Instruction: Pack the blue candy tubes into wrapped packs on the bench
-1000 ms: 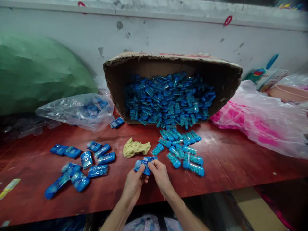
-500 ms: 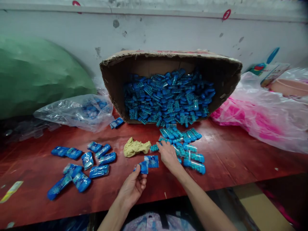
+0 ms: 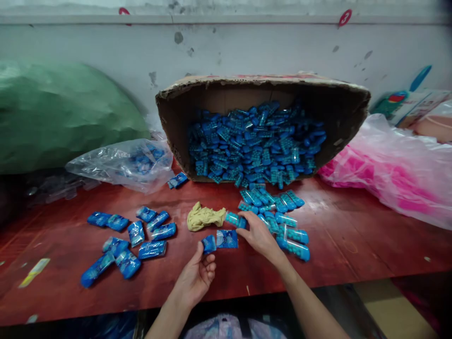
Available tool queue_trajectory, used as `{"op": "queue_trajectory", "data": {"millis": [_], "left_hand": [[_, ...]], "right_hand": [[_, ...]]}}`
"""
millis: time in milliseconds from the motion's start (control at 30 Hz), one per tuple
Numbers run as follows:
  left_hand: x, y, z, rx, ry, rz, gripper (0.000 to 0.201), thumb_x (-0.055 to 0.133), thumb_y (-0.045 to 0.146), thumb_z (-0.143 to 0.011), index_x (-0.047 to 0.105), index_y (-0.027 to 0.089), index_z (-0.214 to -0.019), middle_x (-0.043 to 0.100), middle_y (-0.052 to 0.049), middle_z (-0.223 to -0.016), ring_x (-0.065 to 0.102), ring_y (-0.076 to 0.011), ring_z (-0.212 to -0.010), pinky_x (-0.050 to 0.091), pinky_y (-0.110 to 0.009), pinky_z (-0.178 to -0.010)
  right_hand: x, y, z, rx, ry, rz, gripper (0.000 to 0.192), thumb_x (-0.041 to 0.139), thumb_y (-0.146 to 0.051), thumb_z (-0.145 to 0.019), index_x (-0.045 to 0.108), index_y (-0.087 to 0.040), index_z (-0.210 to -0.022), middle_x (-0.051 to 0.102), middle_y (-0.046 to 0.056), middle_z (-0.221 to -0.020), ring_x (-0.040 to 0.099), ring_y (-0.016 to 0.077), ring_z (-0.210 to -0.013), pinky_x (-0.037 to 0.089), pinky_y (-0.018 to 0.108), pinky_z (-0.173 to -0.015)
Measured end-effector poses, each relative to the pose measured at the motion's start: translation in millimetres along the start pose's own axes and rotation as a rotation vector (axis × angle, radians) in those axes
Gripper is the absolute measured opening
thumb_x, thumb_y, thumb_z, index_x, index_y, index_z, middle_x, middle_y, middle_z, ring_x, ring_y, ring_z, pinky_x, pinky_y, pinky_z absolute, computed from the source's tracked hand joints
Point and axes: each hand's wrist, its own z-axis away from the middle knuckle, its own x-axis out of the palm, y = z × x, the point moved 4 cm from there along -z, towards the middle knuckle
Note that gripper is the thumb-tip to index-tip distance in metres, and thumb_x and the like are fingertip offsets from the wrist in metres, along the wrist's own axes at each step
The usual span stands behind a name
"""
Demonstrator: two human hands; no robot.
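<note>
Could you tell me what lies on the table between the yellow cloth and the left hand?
In the head view, two small blue packets lie between the yellow cloth and the left hand, which pinches one.

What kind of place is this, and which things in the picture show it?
Probably a small packing workshop. A tipped cardboard box spills hundreds of blue packets onto a worn red table, beside bulk plastic bags, and a numbered mark is on the wall.

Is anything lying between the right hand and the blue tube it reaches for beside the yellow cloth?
Nothing visible. The right hand already has its fingertips on the blue tube, which lies just right of the yellow cloth. The left hand holds a blue packet apart from it.
</note>
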Motion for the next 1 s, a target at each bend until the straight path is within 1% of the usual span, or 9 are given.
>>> {"op": "queue_trajectory", "data": {"millis": [100,167,267,467,600,767,1000], "left_hand": [[1.0,-1,1,-0.001,0.000,0.020,0.023,0.050,0.032,-0.081,0.050,0.015,-0.066,0.059,-0.001,-0.047,0.050,-0.0079,-0.035,0.036,-0.015,-0.031],[2.8,-3,2,-0.003,-0.012,0.024,0.023,0.051,0.032,-0.080,0.051,0.014,-0.066,0.059,-0.001,-0.047,0.051,-0.0078,-0.035,0.036,-0.015,-0.031],[4.7,-5,3,0.007,-0.022,0.013,0.021,0.053,0.030,-0.079,0.052,0.014,-0.067,0.060,-0.001,-0.048,0.051,-0.0076,-0.036,0.038,-0.015,-0.032],[4.8,-3,4,0.071,-0.018,-0.022,0.019,0.054,0.030,-0.078,0.053,0.014,-0.069,0.060,-0.001,-0.049,0.053,-0.0081,-0.037,0.040,-0.016,-0.034],[6.2,-1,4,0.123,-0.026,-0.043,0.019,0.055,0.030,-0.078,0.052,0.014,-0.068,0.061,-0.001,-0.049,0.054,-0.0088,-0.038,0.039,-0.015,-0.034],[5.7,0,4,0.155,-0.045,-0.078,0.019,0.056,0.031,-0.077,0.053,0.013,-0.069,0.061,-0.002,-0.049,0.055,-0.0100,-0.040,0.041,-0.017,-0.037],[4.7,4,3,0.274,-0.101,-0.157,0.024,0.062,0.036,-0.071,0.055,0.013,-0.071,0.063,-0.003,-0.052,0.057,-0.0120,-0.044,0.041,-0.018,-0.038]], "right_hand": [[-10,-17,25,-0.073,0.070,-0.250,0.033,0.056,-0.015,-0.076,0.047,-0.021,-0.108,0.055,0.004,-0.104,0.050,0.0179,-0.097,0.040,0.029,-0.085],[-12,-28,40,-0.105,0.095,-0.314,0.034,0.058,-0.013,-0.075,0.049,-0.022,-0.107,0.055,0.004,-0.102,0.050,0.0194,-0.097,0.040,0.032,-0.086],[-8,-36,51,-0.123,0.108,-0.312,0.037,0.058,-0.011,-0.074,0.050,-0.023,-0.108,0.055,0.005,-0.103,0.050,0.0208,-0.097,0.041,0.034,-0.086],[0,-38,56,-0.146,0.103,-0.246,0.039,0.056,-0.012,-0.075,0.049,-0.022,-0.112,0.053,0.007,-0.105,0.049,0.0232,-0.098,0.043,0.039,-0.086],[1,-39,59,-0.130,0.069,-0.216,0.039,0.055,-0.014,-0.077,0.048,-0.022,-0.114,0.053,0.008,-0.104,0.050,0.0237,-0.096,0.045,0.039,-0.083],[1,-40,62,-0.124,0.067,-0.183,0.040,0.054,-0.014,-0.078,0.046,-0.022,-0.116,0.053,0.009,-0.105,0.050,0.0244,-0.097,0.045,0.040,-0.083],[0,-46,63,-0.115,0.007,-0.206,0.038,0.054,-0.013,-0.077,0.048,-0.022,-0.113,0.053,0.008,-0.104,0.050,0.0234,-0.097,0.045,0.037,-0.084]]}}
